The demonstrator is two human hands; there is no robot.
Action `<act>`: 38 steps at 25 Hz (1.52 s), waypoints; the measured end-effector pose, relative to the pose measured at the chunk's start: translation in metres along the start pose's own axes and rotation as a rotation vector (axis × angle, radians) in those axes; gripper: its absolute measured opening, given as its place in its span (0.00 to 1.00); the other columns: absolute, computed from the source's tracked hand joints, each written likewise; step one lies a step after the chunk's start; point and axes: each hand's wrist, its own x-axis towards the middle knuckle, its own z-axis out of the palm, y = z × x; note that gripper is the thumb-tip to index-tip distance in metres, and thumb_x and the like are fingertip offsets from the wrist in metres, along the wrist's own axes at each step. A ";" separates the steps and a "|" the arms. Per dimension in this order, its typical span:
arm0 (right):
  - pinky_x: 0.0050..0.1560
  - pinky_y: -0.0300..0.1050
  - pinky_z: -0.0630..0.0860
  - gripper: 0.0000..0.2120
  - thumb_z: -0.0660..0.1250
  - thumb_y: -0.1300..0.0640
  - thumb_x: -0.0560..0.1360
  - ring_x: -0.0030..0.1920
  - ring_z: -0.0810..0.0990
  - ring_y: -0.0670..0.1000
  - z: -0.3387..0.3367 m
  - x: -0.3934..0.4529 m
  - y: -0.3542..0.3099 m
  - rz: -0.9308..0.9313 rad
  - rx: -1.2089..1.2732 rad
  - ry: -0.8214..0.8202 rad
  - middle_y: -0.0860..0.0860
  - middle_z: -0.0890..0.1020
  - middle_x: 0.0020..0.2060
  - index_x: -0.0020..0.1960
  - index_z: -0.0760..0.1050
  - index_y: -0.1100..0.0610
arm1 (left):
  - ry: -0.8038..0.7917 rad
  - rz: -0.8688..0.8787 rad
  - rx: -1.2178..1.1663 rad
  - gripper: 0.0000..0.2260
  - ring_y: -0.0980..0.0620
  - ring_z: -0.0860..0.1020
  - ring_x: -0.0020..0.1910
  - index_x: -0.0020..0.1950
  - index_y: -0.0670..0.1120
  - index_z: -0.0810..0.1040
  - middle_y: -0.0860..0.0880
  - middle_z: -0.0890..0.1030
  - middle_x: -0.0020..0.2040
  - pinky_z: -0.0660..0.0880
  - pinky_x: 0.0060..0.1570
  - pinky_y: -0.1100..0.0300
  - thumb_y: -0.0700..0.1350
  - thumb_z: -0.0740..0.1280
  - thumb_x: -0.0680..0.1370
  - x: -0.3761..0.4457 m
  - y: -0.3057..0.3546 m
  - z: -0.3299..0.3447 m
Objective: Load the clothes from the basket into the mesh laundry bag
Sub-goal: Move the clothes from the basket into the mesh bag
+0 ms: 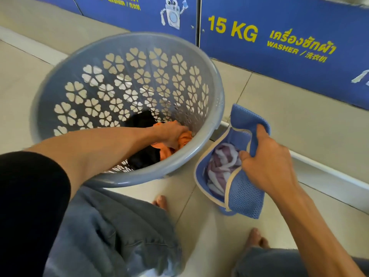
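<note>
The left hand (171,134) reaches deep into the grey basket (123,176), fingers closed on an orange garment (184,139) lying over dark clothes (143,156). The right hand (267,156) pinches the blue mesh laundry bag (241,194) by its rim just beside the basket, seemingly to keep its mouth open; a striped cloth (221,164) already sits inside.

Basket (127,108) stands on the floor (279,108), left of the mesh laundry bag (239,188). Clothes (184,139) lie inside the basket; washers (279,37) stand behind both.
</note>
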 end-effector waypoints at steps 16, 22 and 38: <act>0.38 0.49 0.69 0.14 0.66 0.64 0.70 0.45 0.79 0.66 -0.017 -0.029 0.018 0.067 0.101 0.000 0.65 0.81 0.46 0.54 0.69 0.64 | 0.559 0.017 -1.614 0.12 0.54 0.77 0.27 0.31 0.47 0.79 0.51 0.80 0.29 0.75 0.33 0.64 0.37 0.62 0.72 -0.247 0.051 -0.182; 0.40 0.50 0.73 0.15 0.66 0.63 0.71 0.49 0.80 0.66 -0.023 -0.036 0.018 0.085 0.114 0.017 0.65 0.82 0.49 0.56 0.71 0.64 | 0.251 -0.030 -1.365 0.02 0.49 0.78 0.34 0.40 0.47 0.77 0.45 0.80 0.38 0.76 0.37 0.60 0.42 0.66 0.70 -0.237 0.093 -0.157; 0.50 0.51 0.77 0.22 0.69 0.59 0.73 0.54 0.80 0.63 -0.035 -0.046 0.013 0.037 0.068 -0.018 0.60 0.81 0.57 0.66 0.69 0.60 | 0.037 -0.059 -1.593 0.05 0.47 0.80 0.42 0.51 0.47 0.79 0.45 0.82 0.43 0.78 0.47 0.54 0.44 0.66 0.77 -0.199 0.076 -0.116</act>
